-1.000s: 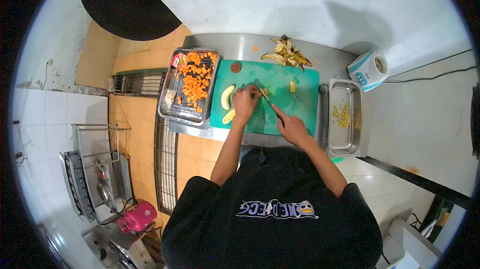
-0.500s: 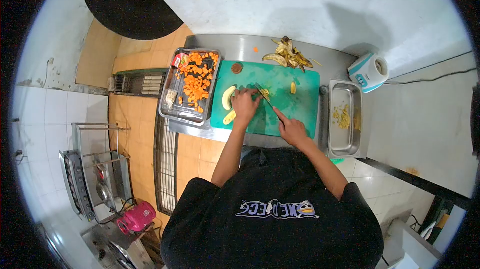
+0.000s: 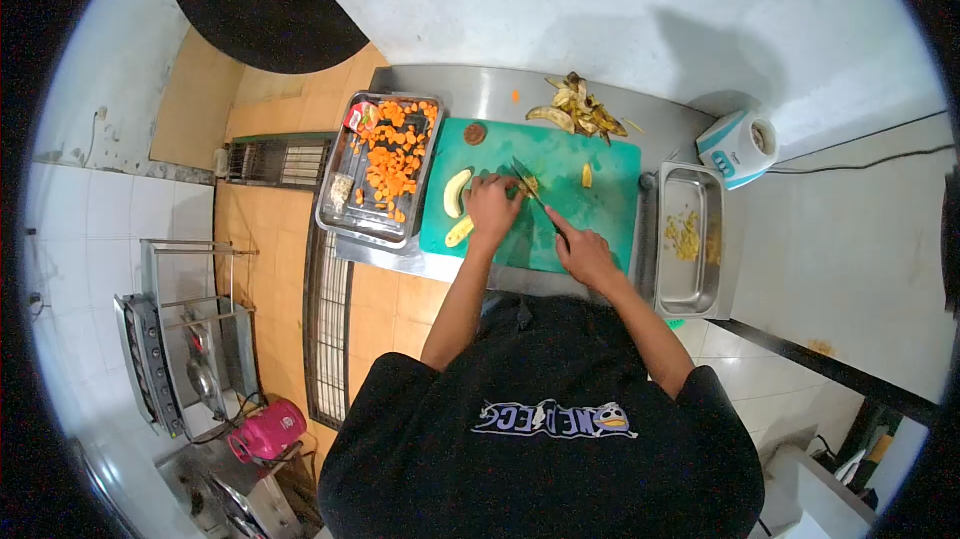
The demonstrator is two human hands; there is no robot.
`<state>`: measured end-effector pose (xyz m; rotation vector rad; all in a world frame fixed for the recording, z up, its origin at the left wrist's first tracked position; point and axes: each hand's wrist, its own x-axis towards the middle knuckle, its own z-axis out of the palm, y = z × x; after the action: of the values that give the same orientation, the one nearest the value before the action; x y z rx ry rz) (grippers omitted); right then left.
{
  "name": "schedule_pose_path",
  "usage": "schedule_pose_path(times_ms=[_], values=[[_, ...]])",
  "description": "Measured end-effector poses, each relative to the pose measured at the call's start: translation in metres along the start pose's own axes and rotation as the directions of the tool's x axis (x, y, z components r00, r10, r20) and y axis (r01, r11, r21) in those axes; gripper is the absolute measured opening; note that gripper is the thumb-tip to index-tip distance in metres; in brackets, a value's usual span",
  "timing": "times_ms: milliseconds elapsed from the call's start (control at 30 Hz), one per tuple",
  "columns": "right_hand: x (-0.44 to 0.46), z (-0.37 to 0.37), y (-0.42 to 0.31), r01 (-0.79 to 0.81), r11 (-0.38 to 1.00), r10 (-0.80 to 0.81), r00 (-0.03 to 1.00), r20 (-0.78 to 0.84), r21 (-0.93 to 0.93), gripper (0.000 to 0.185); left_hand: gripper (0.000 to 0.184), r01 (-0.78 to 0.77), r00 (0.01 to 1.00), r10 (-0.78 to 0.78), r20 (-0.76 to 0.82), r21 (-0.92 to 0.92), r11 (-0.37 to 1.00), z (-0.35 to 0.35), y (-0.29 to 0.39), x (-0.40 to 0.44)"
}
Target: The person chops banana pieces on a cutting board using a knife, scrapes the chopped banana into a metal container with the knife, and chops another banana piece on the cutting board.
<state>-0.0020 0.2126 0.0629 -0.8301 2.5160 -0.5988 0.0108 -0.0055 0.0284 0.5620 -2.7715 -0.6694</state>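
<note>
My right hand (image 3: 586,255) is closed round the handle of a knife (image 3: 536,197), whose blade points up and left across the green cutting board (image 3: 610,214). Close against the blade, my left hand (image 3: 491,207) bends its fingers over a piece of banana, mostly hidden beneath them. Small chopped banana bits (image 3: 531,182) lie along the blade's right side. Left of my left hand rests a peeled banana (image 3: 456,193), with a shorter banana piece (image 3: 459,231) below it. Another banana piece (image 3: 587,175) lies alone on the board's right half.
At left stands a tray (image 3: 330,209) of cut carrots (image 3: 395,164) and small packets. Banana peels (image 3: 578,109) are heaped behind the board. A steel pan (image 3: 690,289) at right holds chopped banana (image 3: 683,236); behind it is a paper roll (image 3: 740,147).
The knife's blade has shifted very slightly beside my left fingers, and my right hand has moved with it. The other things lie as before.
</note>
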Motion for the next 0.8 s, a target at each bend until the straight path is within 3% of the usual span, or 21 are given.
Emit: schedule_pose_path(times_ms=[300,667,800], values=[[-0.0002,0.0014,-0.0025,0.029,0.998,-0.027,0.999,-0.034,0.057,0.063,0.021,0.042,0.997,-0.044,0.06,0.035,0.999,-0.0016,0.0023,-0.0004],[0.0015,0.0003,-0.0026,-0.02,0.999,0.018,0.999,0.05,0.043,0.064,0.01,0.024,0.999,-0.025,0.021,0.043,0.999,0.0055,-0.005,-0.002],[0.0013,0.0044,-0.0034,0.003,0.998,-0.004,1.0,0.012,0.058,0.064,0.008,0.01,1.0,-0.011,0.003,0.044,0.999,0.0059,-0.0066,-0.0037]])
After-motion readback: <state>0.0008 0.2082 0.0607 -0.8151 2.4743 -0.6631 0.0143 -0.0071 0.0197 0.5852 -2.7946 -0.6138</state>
